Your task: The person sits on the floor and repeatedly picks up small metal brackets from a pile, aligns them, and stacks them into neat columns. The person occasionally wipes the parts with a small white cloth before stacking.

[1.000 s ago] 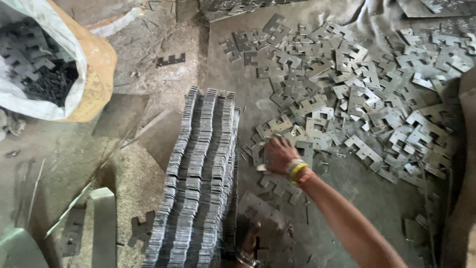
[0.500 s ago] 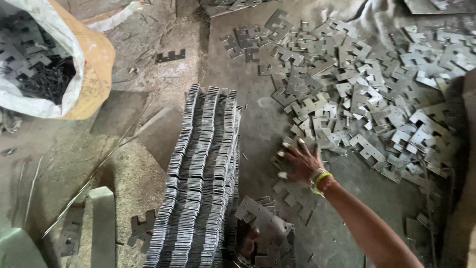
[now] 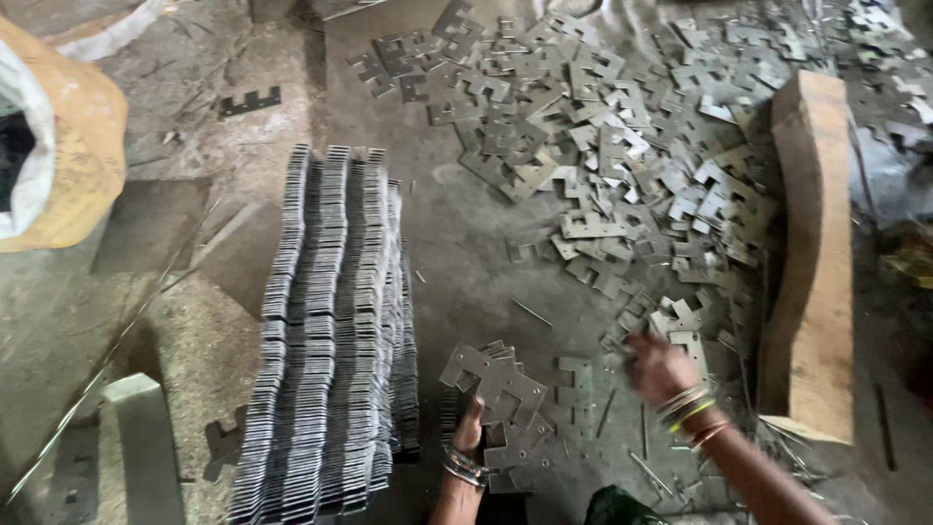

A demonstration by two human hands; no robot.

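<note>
My left hand [image 3: 468, 432] holds a bunch of flat notched metal plates [image 3: 501, 399] on edge near the bottom middle, just right of the long stacked row of plates [image 3: 330, 331]. My right hand [image 3: 658, 367], blurred with motion and wearing bangles, is down on the floor among loose plates at the near edge of the scattered pile [image 3: 622, 156]. Whether its fingers grip a plate is hidden by blur.
A thick wooden block [image 3: 812, 253] lies along the right side of the pile. An open sack [image 3: 58, 156] with dark metal pieces sits at the upper left. A grey block [image 3: 141, 447] stands at the lower left. Thin metal slivers litter the floor.
My right hand has pulled back from the pile toward me and to the right. The view has shifted right, bringing the wooden block in. The bunch in my left hand is more exposed.
</note>
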